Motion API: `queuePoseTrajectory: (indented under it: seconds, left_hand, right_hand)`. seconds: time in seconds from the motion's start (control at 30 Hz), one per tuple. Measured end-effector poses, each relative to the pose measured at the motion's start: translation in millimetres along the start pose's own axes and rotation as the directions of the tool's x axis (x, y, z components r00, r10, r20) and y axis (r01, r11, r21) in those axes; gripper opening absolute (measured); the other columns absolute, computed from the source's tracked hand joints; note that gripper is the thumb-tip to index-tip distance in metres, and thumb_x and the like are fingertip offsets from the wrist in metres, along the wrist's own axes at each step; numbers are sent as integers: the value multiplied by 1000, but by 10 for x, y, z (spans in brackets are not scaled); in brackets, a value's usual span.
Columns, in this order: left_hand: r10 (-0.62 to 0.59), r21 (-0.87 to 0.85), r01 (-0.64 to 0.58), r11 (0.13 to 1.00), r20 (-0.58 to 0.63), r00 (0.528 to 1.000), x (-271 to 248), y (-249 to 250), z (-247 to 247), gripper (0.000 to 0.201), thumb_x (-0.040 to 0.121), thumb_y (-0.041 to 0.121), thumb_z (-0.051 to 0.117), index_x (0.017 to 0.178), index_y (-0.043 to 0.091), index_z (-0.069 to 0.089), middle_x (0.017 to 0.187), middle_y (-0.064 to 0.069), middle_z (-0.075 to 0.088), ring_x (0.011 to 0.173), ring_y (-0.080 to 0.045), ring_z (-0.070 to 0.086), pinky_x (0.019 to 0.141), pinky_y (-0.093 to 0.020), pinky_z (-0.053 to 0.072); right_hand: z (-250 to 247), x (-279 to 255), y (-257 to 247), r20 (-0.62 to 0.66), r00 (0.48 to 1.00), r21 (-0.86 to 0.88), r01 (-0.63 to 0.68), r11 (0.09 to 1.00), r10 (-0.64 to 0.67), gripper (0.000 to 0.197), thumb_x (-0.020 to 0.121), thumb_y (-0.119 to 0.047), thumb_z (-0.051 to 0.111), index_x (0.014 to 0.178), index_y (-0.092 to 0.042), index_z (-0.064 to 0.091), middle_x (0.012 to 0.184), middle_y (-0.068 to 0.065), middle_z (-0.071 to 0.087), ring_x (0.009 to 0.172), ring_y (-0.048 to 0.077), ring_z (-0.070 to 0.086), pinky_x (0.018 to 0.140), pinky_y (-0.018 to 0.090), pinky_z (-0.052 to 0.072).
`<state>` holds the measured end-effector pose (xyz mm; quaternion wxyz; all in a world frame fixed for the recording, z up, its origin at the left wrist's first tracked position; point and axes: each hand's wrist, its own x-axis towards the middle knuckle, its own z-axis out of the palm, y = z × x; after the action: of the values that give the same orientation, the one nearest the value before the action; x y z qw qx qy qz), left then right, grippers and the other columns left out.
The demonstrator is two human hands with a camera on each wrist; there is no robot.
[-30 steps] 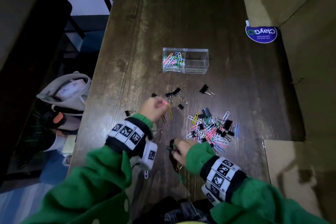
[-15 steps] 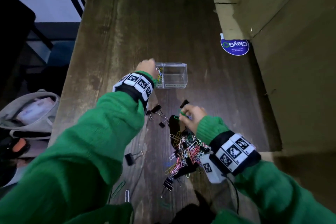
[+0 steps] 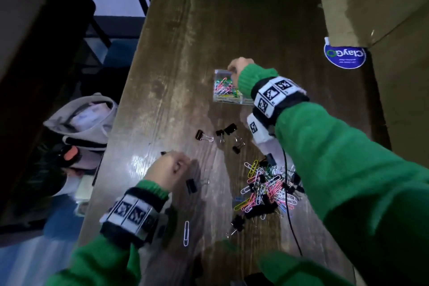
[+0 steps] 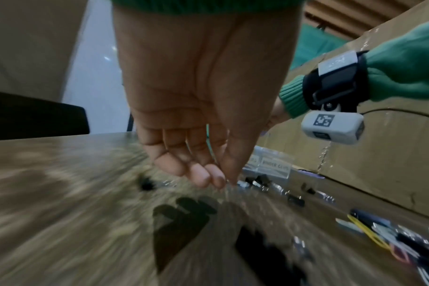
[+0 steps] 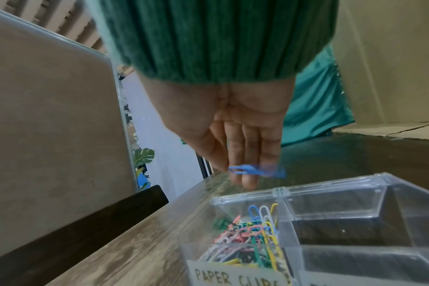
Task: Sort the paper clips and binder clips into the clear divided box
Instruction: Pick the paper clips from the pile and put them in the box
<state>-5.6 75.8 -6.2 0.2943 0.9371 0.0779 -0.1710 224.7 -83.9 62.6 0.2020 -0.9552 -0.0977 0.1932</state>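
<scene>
Blue paper clip point(image 5: 256, 171) at right hand point(image 5: 235, 131) fingertips; above box point(image 5: 331, 193).

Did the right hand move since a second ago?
Yes. The right hand left the clip pile and went up the table to the clear divided box, where a blue paper clip is at its fingers.

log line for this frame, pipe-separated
right hand: over clear divided box, blue paper clip at fingertips | left hand: curled, near binder clip | binder-clip compartment: empty

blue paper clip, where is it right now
In the right wrist view the blue paper clip is in the air at the fingers of the right hand, just above the box and its paper clip compartment.
</scene>
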Motion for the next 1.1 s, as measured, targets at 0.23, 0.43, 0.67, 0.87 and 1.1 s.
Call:
queuePoseTrajectory:
  seconds: [0.23, 0.43, 0.67, 0.87, 1.1]
  left_hand:
    - [-219, 42, 216, 976, 135, 966, -654, -344, 233, 9, 84, 21, 59, 81, 27, 54, 85, 8, 54, 76, -7, 51, 67, -16, 39]
    - [-129, 115, 110, 987, 175, 976, -815, -303, 316, 27, 74, 28, 72, 95, 19, 57, 89, 5, 50, 75, -8, 50, 61, -12, 35]
    - [-154, 85, 148, 985, 73, 985, -928, -147, 493, 31, 78, 4, 65, 107, 11, 56, 87, 5, 51, 78, -9, 50, 73, -14, 39]
    - [-161, 105, 159, 982, 11, 987, -1017, 10, 619, 19, 88, 1, 48, 104, -1, 58, 106, -14, 56, 86, -23, 56, 81, -22, 43]
    - [-247, 113, 259, 959, -108, 963, -1192, 51, 744, 23, 94, 22, 37, 100, 2, 45, 96, -16, 58, 76, -23, 52, 66, -30, 41]
  right_hand:
    - [246, -627, 57, -123, 992, 156, 28, 987, -9, 40, 88, 6, 44, 118, -15, 60, 123, 11, 61, 106, 27, 62, 87, 21, 44]
    - [852, -1698, 365, 107, 985, 129, 125, 984, -139, 28, 88, 1, 47, 101, -12, 69, 109, 3, 67, 93, 16, 63, 79, 12, 41]
    - [1281, -2505, 547, 497, 830, -137, 365, 921, -255, 19, 87, -19, 55, 102, -18, 66, 111, 4, 67, 105, 24, 61, 94, 36, 49]
    - [1633, -2822, 545, 547, 820, -335, 397, 854, -167, 33, 90, -30, 53, 116, -9, 53, 121, 11, 59, 106, 31, 60, 86, 43, 52]
    - [1761, -2966, 548, 518, 823, -279, 421, 863, -234, 44, 87, 9, 47, 128, -4, 41, 136, 13, 40, 125, 30, 38, 99, 45, 44]
